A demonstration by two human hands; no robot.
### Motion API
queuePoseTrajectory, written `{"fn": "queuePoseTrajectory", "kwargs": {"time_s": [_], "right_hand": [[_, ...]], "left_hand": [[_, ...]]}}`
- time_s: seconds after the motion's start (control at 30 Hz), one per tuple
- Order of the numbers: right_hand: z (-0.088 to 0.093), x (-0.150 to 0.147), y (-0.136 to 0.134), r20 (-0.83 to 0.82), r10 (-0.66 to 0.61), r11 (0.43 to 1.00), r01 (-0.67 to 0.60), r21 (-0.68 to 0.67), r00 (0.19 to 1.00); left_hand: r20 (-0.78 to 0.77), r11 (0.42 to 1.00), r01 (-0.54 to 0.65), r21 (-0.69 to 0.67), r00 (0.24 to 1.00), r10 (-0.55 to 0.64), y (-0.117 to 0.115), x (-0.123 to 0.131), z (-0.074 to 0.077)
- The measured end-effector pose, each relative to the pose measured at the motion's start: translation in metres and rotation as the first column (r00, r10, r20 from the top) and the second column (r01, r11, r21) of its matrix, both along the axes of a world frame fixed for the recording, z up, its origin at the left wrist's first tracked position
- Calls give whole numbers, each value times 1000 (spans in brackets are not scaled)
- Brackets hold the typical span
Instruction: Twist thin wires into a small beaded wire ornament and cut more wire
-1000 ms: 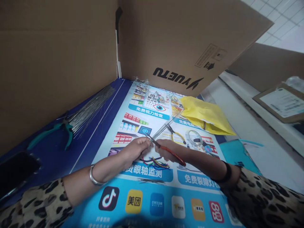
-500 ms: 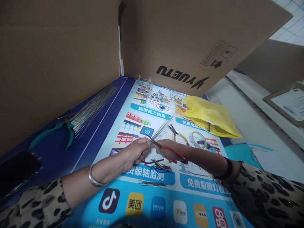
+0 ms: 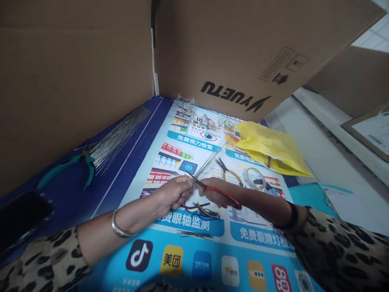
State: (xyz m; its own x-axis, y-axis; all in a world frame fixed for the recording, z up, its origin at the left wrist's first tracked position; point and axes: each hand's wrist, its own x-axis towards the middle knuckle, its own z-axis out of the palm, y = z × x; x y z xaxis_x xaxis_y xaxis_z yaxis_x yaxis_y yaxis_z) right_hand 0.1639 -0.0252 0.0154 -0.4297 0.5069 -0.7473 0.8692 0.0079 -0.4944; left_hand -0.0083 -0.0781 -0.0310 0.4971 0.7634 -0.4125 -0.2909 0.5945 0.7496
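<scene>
My left hand (image 3: pixel 172 193) is closed in a pinch on thin silver wires (image 3: pixel 209 160) that run up and to the right over a printed poster (image 3: pixel 194 243). Closed round red-handled pliers (image 3: pixel 219 194), my right hand (image 3: pixel 214 194) holds their dark jaws at the wires right beside my left fingertips. A small bunch of coloured wire pieces (image 3: pixel 200 210) lies on the poster just below both hands.
A bundle of long silver wires (image 3: pixel 120 136) and teal-handled pliers (image 3: pixel 71 167) lie at the left. Yellow-handled pliers (image 3: pixel 226 170), a magnifier (image 3: pixel 253 177) and a yellow bag (image 3: pixel 272 148) lie right of the hands. Cardboard walls (image 3: pixel 75 81) close the back and left. A dark phone (image 3: pixel 21 213) lies far left.
The hands stay together at the wires, barely shifting. The view has tilted slightly.
</scene>
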Motion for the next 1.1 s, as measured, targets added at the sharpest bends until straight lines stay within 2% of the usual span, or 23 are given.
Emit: {"fn": "queuePoseTrajectory", "kwargs": {"time_s": [0.1,0.17,0.3,0.37,0.43,0.53,0.7,0.83,1.1], "right_hand": [[1,3,0,-97,51,999,-51,7,994],[10,1,-1,-124,91,996,-89,19,988],[36,-8,-5,-61,152,988,-151,23,986],[43,-11,-6,-40,172,985,-171,17,984],[40,-11,-5,-54,181,983,-181,4,982],[25,-8,-4,-86,154,988,-154,2,984],[5,-3,-4,-168,133,985,-111,134,977],[4,-3,-4,-142,135,987,-122,102,981],[0,-1,-9,-89,102,972,-80,222,991]], "left_hand": [[-3,1000,-10,6,1000,10,0,1,-3],[-14,1000,-8,7,1000,8,0,1,-3],[-32,1000,3,12,999,-3,-1,2,-1],[-34,1000,2,4,999,-2,-1,2,1],[-42,1000,2,-13,999,-2,-2,2,3],[-40,1000,0,-18,999,-1,-3,4,4],[-36,998,-58,-26,998,57,-5,6,3],[-30,998,-51,-38,998,50,-5,4,2],[-18,997,-60,-45,998,59,-3,3,-3]]}}
